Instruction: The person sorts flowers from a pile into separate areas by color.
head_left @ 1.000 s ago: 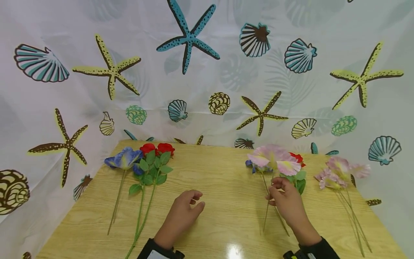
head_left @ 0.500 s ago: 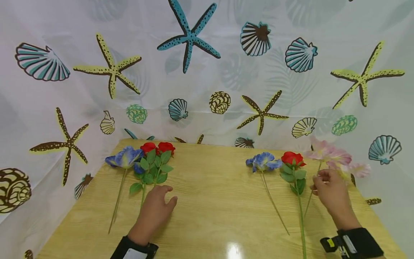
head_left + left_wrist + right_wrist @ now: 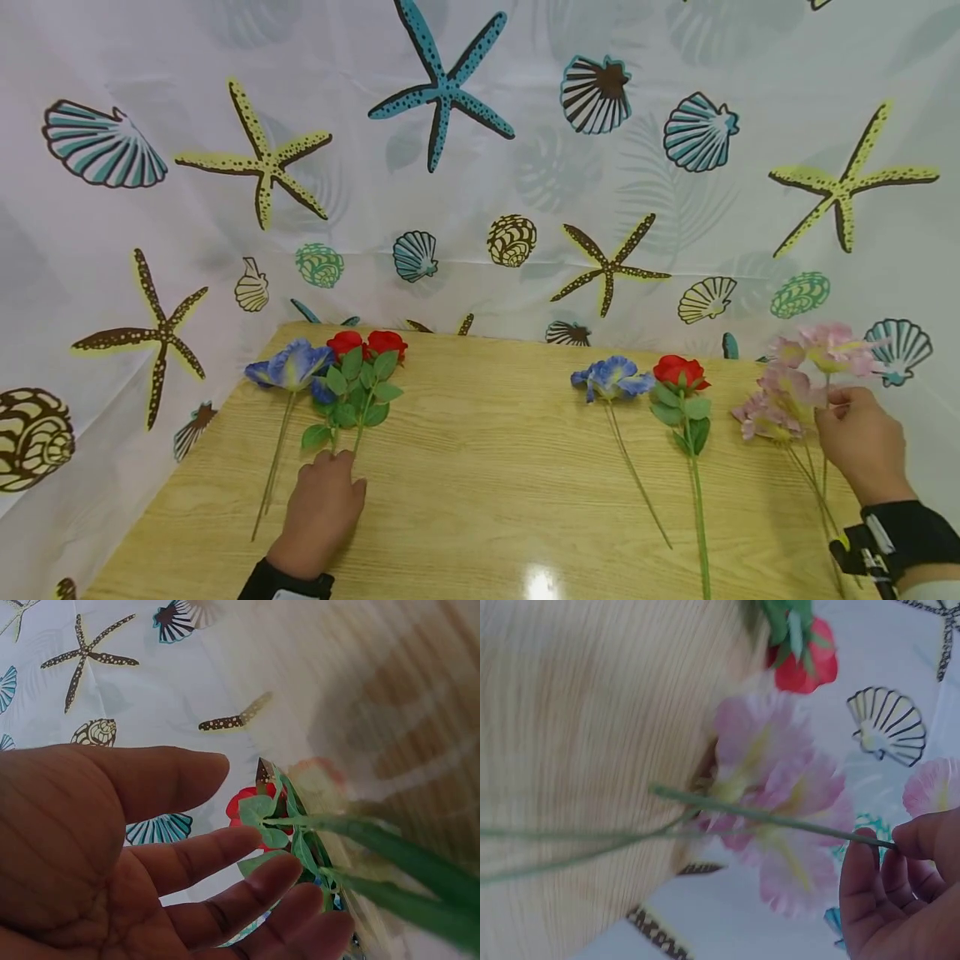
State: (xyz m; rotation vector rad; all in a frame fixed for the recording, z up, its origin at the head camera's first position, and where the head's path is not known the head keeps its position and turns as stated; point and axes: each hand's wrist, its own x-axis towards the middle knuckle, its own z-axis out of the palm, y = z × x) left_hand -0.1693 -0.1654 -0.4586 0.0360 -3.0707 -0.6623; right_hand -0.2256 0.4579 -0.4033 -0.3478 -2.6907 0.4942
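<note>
My right hand (image 3: 862, 442) pinches the thin green stem (image 3: 780, 820) of a pink artificial flower (image 3: 834, 347) between thumb and fingers. The bloom is raised over the other pink flowers (image 3: 780, 404), which lie at the table's right side. My left hand (image 3: 318, 512) reaches low over the stems of two red roses (image 3: 384, 343) at the left. In the left wrist view, its thumb and fingers (image 3: 214, 847) are spread apart with nothing between them, and the rose stems (image 3: 390, 847) run just past the fingertips.
Blue flowers (image 3: 291, 367) lie left of the red roses. Right of the middle, a single blue flower (image 3: 611, 379) and a single red rose (image 3: 678, 372) lie on the wooden table (image 3: 495, 467). A white curtain (image 3: 487, 192) with shells and starfish hangs behind.
My right hand has carried the pink flower rightward from beside the single blue flower to the other pink ones. My left hand has moved left and down to the red rose stems.
</note>
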